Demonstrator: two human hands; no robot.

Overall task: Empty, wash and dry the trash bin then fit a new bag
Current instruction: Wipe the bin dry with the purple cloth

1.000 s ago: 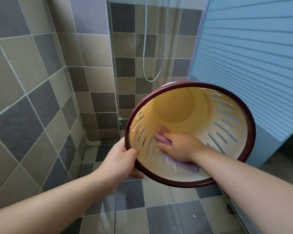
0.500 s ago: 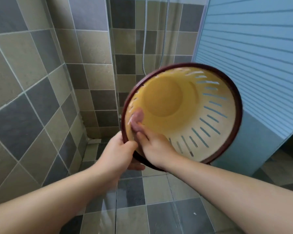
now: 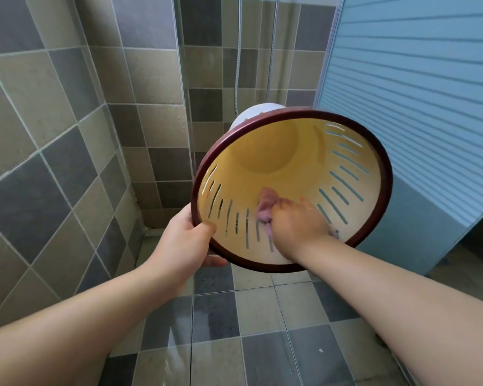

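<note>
A cream plastic trash bin [image 3: 290, 151] with slotted walls and a dark red rim is held up on its side, its mouth facing me. My left hand [image 3: 184, 240] grips the rim at the lower left, thumb inside. My right hand [image 3: 296, 224] reaches into the bin and holds a purple cloth [image 3: 265, 206] against the lower inner wall. Most of the cloth is hidden under the hand. A small bit of the cloth shows at the rim beside my wrist.
Tiled walls stand to the left and ahead, with a glass shower screen [image 3: 184, 107] and a hanging shower hose [image 3: 237, 65] behind the bin. A blue slatted panel [image 3: 418, 107] fills the right. Below is a wet tiled floor [image 3: 248, 330].
My right hand has slid with the cloth from the left rim toward the lower middle of the inner wall. The bin has shifted right and down, tilting its mouth more downward.
</note>
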